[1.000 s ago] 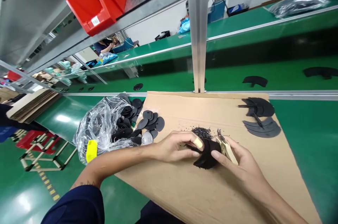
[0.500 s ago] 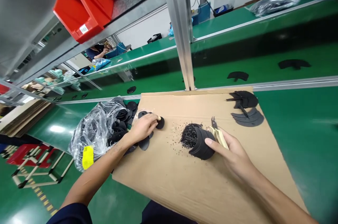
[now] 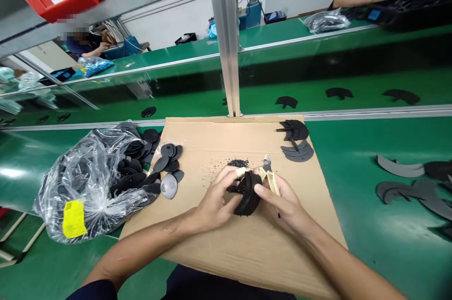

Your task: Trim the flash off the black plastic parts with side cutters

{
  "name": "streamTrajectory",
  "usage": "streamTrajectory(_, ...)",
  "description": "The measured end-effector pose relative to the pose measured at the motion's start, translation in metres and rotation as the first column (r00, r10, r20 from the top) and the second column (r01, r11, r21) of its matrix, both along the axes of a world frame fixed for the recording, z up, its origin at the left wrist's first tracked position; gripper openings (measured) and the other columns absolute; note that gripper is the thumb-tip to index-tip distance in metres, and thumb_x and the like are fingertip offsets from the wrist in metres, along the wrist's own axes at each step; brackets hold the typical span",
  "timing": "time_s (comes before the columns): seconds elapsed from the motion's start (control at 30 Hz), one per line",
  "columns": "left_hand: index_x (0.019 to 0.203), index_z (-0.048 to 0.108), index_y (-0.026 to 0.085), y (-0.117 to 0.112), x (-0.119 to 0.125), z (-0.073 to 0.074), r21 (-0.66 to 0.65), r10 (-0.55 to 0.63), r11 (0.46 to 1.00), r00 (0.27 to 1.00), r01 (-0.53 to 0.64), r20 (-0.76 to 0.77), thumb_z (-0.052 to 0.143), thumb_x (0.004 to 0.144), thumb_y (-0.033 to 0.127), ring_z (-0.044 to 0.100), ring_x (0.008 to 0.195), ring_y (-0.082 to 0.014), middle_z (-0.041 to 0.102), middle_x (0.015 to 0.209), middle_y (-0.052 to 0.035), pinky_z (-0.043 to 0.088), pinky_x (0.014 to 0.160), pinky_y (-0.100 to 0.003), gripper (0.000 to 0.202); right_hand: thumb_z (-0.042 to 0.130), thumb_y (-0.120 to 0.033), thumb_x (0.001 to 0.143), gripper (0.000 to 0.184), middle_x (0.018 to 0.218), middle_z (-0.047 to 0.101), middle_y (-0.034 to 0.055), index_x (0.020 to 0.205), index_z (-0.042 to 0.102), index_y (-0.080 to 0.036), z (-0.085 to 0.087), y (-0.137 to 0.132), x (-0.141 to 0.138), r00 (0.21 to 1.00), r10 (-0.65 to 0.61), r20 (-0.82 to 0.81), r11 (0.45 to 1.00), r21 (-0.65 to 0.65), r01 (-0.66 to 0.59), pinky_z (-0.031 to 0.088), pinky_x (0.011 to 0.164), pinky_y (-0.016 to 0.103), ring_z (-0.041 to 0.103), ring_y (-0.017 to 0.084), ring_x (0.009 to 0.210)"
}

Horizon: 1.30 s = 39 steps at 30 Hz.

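In the head view, the left hand (image 3: 216, 200) is closed round the left side of a thick curved stack of matte black plates (image 3: 250, 194), a pale yellow finger cot (image 3: 241, 172) on one fingertip at the stack's upper edge; the right hand (image 3: 287, 202) presses its thumb against the stack's right side and at the same time grips a pair of metal-nosed pliers with cream handles (image 3: 272, 183), their nose pointing up and away from the person; the stack is thus between the two hands, over a broad sheet of tan cardboard (image 3: 282, 255) — just beyond it lies a small heap of black plastic clippings (image 3: 238, 163), with loose bits scattered round; on the cardboard's left side is a cluster of flat black oval discs (image 3: 161, 164), and beside them one lighter grey oval disc with markings (image 3: 169, 186); left of these slumps a clear plastic bag with a bright yellow label (image 3: 100, 208), dark discs showing in and beside it; at the cardboard's far right corner sit dark fan-shaped plates (image 3: 297, 150), two groups touching; well to the right, more grey and black crescent plates (image 3: 399, 168) lie on the glossy green bench (image 3: 348, 147) — across the partition, two co-workers in dark sleeves sit with their hands raised at work.
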<state>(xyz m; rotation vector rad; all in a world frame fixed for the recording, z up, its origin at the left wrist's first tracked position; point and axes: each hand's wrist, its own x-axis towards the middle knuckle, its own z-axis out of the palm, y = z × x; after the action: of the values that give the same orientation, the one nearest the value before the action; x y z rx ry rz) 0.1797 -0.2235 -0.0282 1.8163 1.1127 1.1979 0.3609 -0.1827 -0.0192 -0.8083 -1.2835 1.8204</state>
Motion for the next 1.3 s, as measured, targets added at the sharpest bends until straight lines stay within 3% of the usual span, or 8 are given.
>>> streamTrajectory(0.1,0.111,0.065,0.016,0.009,-0.008,-0.002,-0.008,0.126,0.992,0.986,-0.125,0.11,0.055,0.099,0.031,0.065,0.096,-0.0176,0.067,0.101,-0.0093,0.056,0.085,-0.029,0.021,0.075,-0.055,0.079,0.041,0.089,0.059,0.002,0.097,0.058,-0.022,-0.003,0.001,0.0,0.998,-0.041,0.05,0.998,0.059,0.038,0.051,0.08,0.032,0.058,0.02,0.086)
streamTrajectory(0.27,0.118,0.064,0.015,0.013,-0.03,0.005,-0.091,0.254,0.967,0.926,-0.238,0.279,0.067,0.093,0.034,0.068,0.085,-0.0132,0.068,0.103,-0.0082,0.058,0.075,-0.022,0.031,0.07,-0.058,0.082,0.041,0.084,0.053,0.0002,0.097,0.056,-0.023,-0.003,0.004,0.001,0.948,-0.28,0.153,0.945,0.22,0.244,0.048,0.074,0.03,0.051,0.017,0.076)
streamTrajectory(0.43,0.13,0.065,0.018,0.006,-0.031,-0.002,-0.105,0.151,0.985,0.984,-0.14,0.098,0.067,0.093,0.029,0.059,0.076,-0.0095,0.062,0.1,-0.0068,0.054,0.068,-0.02,0.038,0.068,-0.054,0.086,0.034,0.077,0.05,-0.0013,0.09,0.055,-0.023,0.001,0.001,-0.001,0.934,-0.268,0.235,0.941,0.273,0.202,0.047,0.07,0.029,0.047,0.016,0.069)
streamTrajectory(0.6,0.132,0.065,0.021,0.005,-0.021,-0.015,0.086,0.225,0.971,0.974,-0.222,-0.034,0.066,0.094,0.026,0.054,0.072,-0.009,0.06,0.093,-0.0044,0.05,0.064,-0.019,0.038,0.068,-0.052,0.087,0.033,0.076,0.05,-0.0019,0.091,0.054,-0.023,-0.001,-0.003,-0.004,0.939,-0.241,0.244,0.947,0.269,0.173,0.047,0.066,0.027,0.047,0.015,0.067)
streamTrajectory(0.83,0.136,0.061,0.024,0.0,-0.022,-0.01,0.24,0.277,0.939,0.955,-0.246,-0.105,0.067,0.092,0.02,0.062,0.086,-0.0126,0.065,0.107,-0.0072,0.055,0.078,-0.024,0.044,0.069,-0.048,0.087,0.029,0.081,0.053,-0.0009,0.092,0.054,-0.023,-0.008,-0.006,-0.008,0.942,-0.202,0.267,0.963,0.227,0.143,0.049,0.07,0.028,0.051,0.015,0.071)
streamTrajectory(1.0,0.135,0.061,0.022,-0.001,-0.022,-0.013,0.15,0.256,0.958,0.965,-0.244,-0.066,0.066,0.093,0.022,0.061,0.081,-0.0116,0.066,0.106,-0.0068,0.054,0.074,-0.023,0.043,0.067,-0.047,0.088,0.028,0.087,0.057,0.0007,0.096,0.055,-0.023,-0.007,-0.009,-0.01,0.937,-0.206,0.283,0.961,0.238,0.14,0.05,0.071,0.029,0.055,0.017,0.076)
streamTrajectory(1.2,0.12,0.066,0.016,-0.002,-0.019,-0.018,-0.133,0.137,0.984,0.98,-0.118,0.145,0.058,0.098,0.029,0.069,0.095,-0.0171,0.072,0.106,-0.0086,0.057,0.083,-0.026,0.026,0.066,-0.048,0.09,0.027,0.096,0.062,0.0042,0.097,0.055,-0.024,-0.007,-0.012,-0.011,0.92,-0.244,0.306,0.93,0.344,0.132,0.053,0.08,0.033,0.06,0.02,0.087)
streamTrajectory(1.3,0.116,0.067,0.016,-0.003,-0.022,-0.018,-0.087,0.135,0.988,0.986,-0.127,0.093,0.058,0.098,0.028,0.07,0.092,-0.0176,0.073,0.104,-0.0086,0.058,0.08,-0.026,0.023,0.067,-0.045,0.089,0.025,0.097,0.064,0.0052,0.098,0.056,-0.024,-0.007,-0.01,-0.01,0.902,-0.263,0.342,0.91,0.4,0.114,0.053,0.078,0.034,0.06,0.02,0.086)
